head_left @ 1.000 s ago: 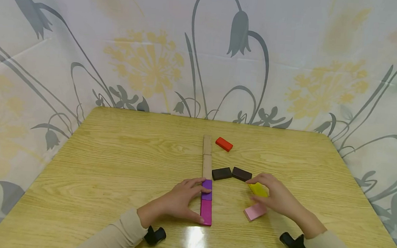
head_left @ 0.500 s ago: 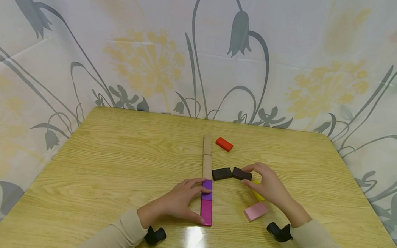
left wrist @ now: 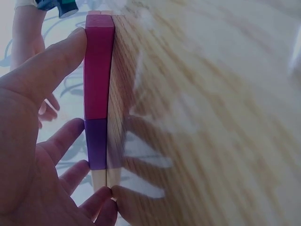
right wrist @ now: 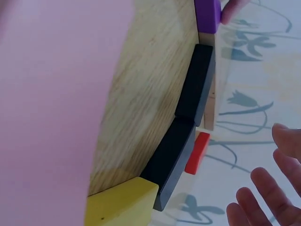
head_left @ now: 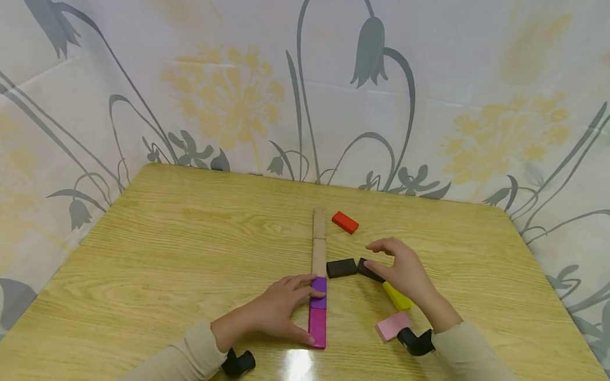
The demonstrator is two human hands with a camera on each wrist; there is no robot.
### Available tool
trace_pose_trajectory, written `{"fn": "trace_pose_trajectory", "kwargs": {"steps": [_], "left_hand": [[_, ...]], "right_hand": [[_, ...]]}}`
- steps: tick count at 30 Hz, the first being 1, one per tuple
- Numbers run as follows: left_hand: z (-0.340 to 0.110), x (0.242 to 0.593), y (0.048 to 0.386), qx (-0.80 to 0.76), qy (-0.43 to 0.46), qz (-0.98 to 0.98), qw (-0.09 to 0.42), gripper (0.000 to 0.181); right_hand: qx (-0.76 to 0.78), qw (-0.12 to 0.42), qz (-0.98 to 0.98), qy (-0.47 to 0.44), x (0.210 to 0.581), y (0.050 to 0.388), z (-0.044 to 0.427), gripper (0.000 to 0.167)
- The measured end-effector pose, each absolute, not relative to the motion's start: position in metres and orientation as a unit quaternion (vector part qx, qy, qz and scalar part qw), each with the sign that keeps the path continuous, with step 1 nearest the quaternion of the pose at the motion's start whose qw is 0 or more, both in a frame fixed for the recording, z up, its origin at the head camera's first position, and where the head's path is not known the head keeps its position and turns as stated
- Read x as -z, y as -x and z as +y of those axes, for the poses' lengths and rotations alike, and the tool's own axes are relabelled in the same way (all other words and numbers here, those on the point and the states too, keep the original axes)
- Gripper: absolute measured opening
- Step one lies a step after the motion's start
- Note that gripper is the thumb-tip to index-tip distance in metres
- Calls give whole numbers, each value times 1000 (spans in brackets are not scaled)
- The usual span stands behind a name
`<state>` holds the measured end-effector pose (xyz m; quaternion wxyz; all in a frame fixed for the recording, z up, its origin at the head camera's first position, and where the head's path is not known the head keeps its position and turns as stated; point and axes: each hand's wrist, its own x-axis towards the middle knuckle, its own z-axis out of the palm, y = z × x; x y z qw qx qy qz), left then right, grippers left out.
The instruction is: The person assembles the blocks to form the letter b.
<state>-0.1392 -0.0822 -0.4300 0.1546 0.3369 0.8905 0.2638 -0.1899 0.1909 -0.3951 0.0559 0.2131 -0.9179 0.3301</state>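
Note:
In the head view my left hand [head_left: 279, 308] rests against a straight row of blocks. Its thumb touches the magenta block [head_left: 317, 328], and its fingertips lie at the purple block [head_left: 319, 286]. The left wrist view shows that thumb and fingers along one side of the row, uncurled. My right hand [head_left: 410, 272] hovers with parted fingers, holding nothing, and partly covers the right black block [head_left: 366, 268]. Another black block [head_left: 342, 268] stands between that one and the row. Right of them come a yellow block [head_left: 397, 296] and a pink block [head_left: 391, 325], forming a curve.
Two plain wooden blocks [head_left: 319, 238] continue the row toward the back of the table [head_left: 203, 225]. A red block [head_left: 345, 223] lies to their right. Black wrist-worn devices [head_left: 415, 342] sit at both wrists. A flower-patterned curtain [head_left: 226, 110] hangs behind the table.
My right hand has left the yellow block, moving left and toward the back, past the right black block, and rising off it. The left hand stays put.

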Motion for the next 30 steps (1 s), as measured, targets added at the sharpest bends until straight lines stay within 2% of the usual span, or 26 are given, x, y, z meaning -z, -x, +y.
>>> {"fn": "trace_pose_trajectory", "kwargs": {"steps": [30], "left_hand": [[-84,432,139,-265,-339,890,152,79]], "right_hand": [[-366,43,-913,-173,406,234,165,29]]}}
